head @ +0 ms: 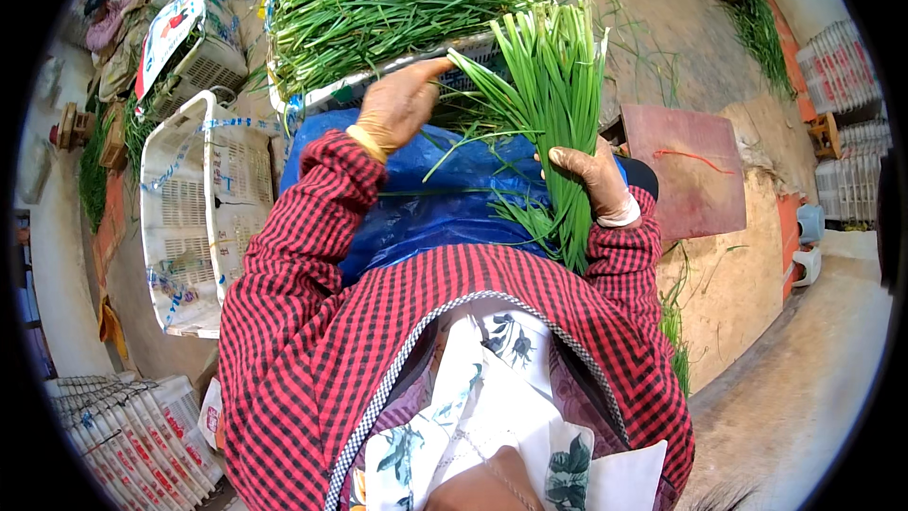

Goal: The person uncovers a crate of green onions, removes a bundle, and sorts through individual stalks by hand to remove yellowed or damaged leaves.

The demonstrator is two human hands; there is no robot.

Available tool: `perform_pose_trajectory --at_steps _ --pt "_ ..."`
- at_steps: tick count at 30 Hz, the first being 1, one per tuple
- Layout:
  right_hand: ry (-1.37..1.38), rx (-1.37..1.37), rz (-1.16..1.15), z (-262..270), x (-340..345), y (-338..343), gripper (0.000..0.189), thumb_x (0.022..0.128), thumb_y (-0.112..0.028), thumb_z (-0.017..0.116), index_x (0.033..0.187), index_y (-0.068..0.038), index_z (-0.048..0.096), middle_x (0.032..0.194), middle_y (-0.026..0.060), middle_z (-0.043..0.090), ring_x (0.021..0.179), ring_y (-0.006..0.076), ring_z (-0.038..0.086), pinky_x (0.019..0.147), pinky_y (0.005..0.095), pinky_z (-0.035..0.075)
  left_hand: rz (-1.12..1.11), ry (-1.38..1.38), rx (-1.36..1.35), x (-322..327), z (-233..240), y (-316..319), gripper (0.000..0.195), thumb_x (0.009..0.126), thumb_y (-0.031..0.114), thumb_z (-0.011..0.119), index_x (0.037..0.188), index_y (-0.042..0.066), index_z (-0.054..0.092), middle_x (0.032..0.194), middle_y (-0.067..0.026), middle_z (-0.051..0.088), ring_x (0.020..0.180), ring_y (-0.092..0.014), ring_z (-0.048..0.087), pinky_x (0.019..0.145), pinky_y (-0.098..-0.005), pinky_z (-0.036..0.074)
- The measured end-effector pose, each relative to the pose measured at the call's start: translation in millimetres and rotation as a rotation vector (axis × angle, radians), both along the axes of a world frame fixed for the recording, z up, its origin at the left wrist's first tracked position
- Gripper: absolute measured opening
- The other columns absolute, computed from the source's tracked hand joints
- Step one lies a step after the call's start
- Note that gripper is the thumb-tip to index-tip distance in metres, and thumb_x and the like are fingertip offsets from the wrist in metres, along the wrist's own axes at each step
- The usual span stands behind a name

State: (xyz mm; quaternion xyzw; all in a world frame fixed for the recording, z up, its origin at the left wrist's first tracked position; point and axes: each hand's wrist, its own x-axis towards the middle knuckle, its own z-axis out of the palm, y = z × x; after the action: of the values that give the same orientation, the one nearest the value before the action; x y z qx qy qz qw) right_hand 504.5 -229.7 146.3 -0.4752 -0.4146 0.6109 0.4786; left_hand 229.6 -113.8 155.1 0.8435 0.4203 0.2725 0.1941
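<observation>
My right hand (585, 174), in a thin translucent glove, is closed around a bundle of long green leafy stalks, probably garlic chives (560, 99), with the pale cut ends up and the leaf tips hanging towards my lap. My left hand (401, 103), gloved too, reaches towards pale stalk ends that splay out at the bundle's left side; its fingertips meet or nearly meet them, and whether they pinch one I cannot tell. Under both hands a blue plastic apron (454, 206) covers my lap, with loose leaves on it. Beyond it, a plastic crate (340, 89) is heaped with more stalks (404, 7).
An empty white plastic crate (177, 213) stands at my left. To my right lies a dark red board (684, 170) with a red tie (691, 160) on it. Stacked crates (142, 440) are at the lower left, others (844, 71) along the right wall. A person (110, 21) sits at the far left.
</observation>
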Motion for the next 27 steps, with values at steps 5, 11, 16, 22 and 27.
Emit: perform_pose_trajectory --at_steps 5,11,16,22,27 --pt "0.09 -0.036 0.048 -10 14 2 0.043 0.08 -0.013 0.071 0.119 0.0 0.057 0.104 0.007 0.065 0.09 0.0157 0.062 0.083 0.0282 0.049 0.305 0.261 -0.009 -61 -5 22 0.031 0.086 0.022 0.053 0.114 0.014 0.063 0.1 -0.0165 0.068 0.094 -0.035 0.064 0.081 -0.0423 0.049" --pt "0.059 0.008 0.049 -11 2 3 0.045 0.08 -0.012 0.071 0.122 -0.001 0.056 0.106 0.0039 0.064 0.09 0.012 0.058 0.083 0.0262 0.047 0.431 -0.41 -0.698 -111 -23 43 0.032 0.088 0.016 0.044 0.11 0.003 0.063 0.093 -0.0136 0.07 0.079 -0.02 0.068 0.076 -0.0323 0.053" --pt "-0.073 0.056 0.027 -23 2 9 0.037 0.082 -0.017 0.067 0.114 -0.001 0.06 0.099 0.0047 0.065 0.087 0.0132 0.058 0.08 0.026 0.046 0.029 -1.09 -0.678 -36 32 4 0.036 0.098 0.023 0.039 0.116 -0.003 0.056 0.104 -0.0185 0.067 0.107 -0.027 0.062 0.093 -0.0376 0.048" --pt "0.017 0.04 -0.15 -29 -16 22 0.029 0.081 -0.011 0.069 0.107 0.001 0.064 0.094 0.0045 0.067 0.082 0.0124 0.061 0.076 0.027 0.049 -0.256 -1.218 -1.01 55 8 -51 0.02 0.091 0.017 0.043 0.09 0.004 0.058 0.053 0.0018 0.039 0.047 -0.016 0.042 0.072 -0.04 0.049" --pt "0.052 0.079 -0.275 -21 -34 38 0.023 0.081 -0.009 0.069 0.1 0.003 0.066 0.089 0.005 0.068 0.078 0.0132 0.062 0.074 0.0273 0.05 -0.279 -1.258 -1.59 68 -37 -87 0.021 0.094 0.021 0.043 0.086 0.008 0.057 0.051 0.0048 0.031 0.039 -0.01 0.027 0.054 -0.0314 0.038"
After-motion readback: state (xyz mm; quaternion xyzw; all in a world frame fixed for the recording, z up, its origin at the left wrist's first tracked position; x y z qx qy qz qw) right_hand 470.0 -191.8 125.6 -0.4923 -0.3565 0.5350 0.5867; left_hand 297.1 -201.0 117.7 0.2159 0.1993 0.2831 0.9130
